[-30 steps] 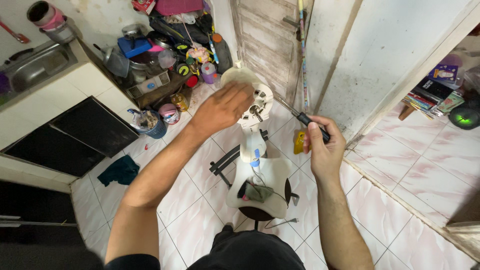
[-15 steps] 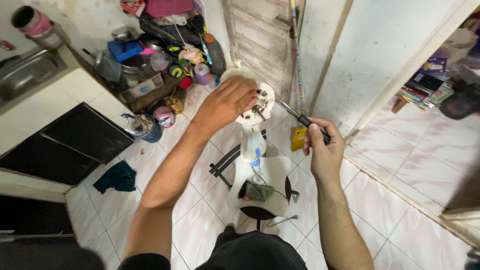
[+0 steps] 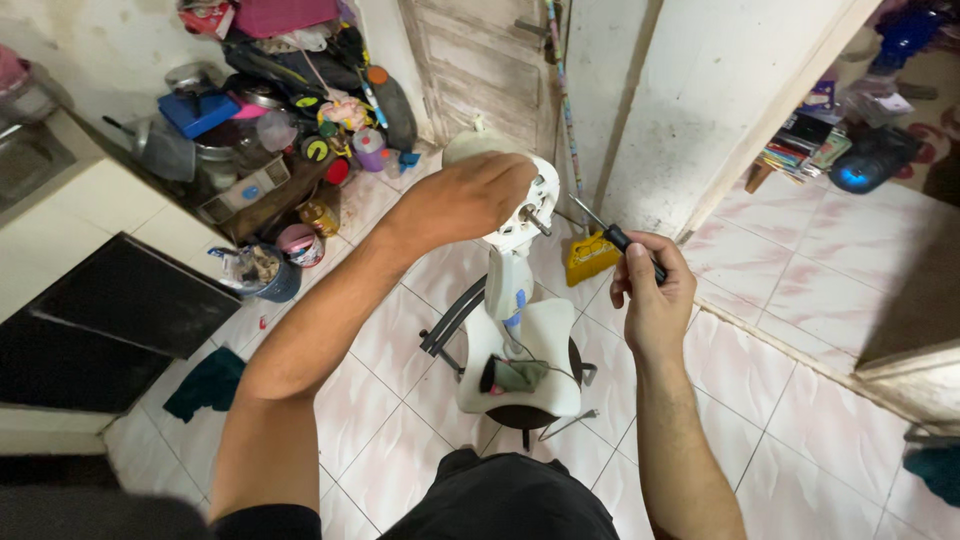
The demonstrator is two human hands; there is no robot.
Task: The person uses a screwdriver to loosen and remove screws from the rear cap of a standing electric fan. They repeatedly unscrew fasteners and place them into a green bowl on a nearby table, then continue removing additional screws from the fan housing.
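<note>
Left hand (image 3: 470, 198) now spread further over the top of the white fan motor housing (image 3: 525, 215), palm pressing down, fingers curled over its far edge, where a second ago only resting flatter on the rim; bare metal shaft (image 3: 534, 220) poking out toward the right. Right hand (image 3: 650, 290) closed around the black handle of a screwdriver (image 3: 615, 235), drawn a little lower and nearer the housing than before, metal tip aimed at the motor face but apart from it by a small gap. Judged from this: steadying grip tightened, tool lined up, no contact with a screw yet. Fan upright on its white base (image 3: 530, 350), itself sitting across a small dark round stool (image 3: 520, 415), greenish cloth (image 3: 515, 375) tucked at the foot of the neck, cord trailing off the stool's near edge. Pale pink tiled floor (image 3: 780, 380) all round; yellow dustpan (image 3: 588, 258) against the weathered wooden door (image 3: 480, 60); heap of pots, jars and containers (image 3: 290, 110) in the far corner; tiled counter (image 3: 90, 210) at left; teal rag (image 3: 205, 382) on the tiles
</note>
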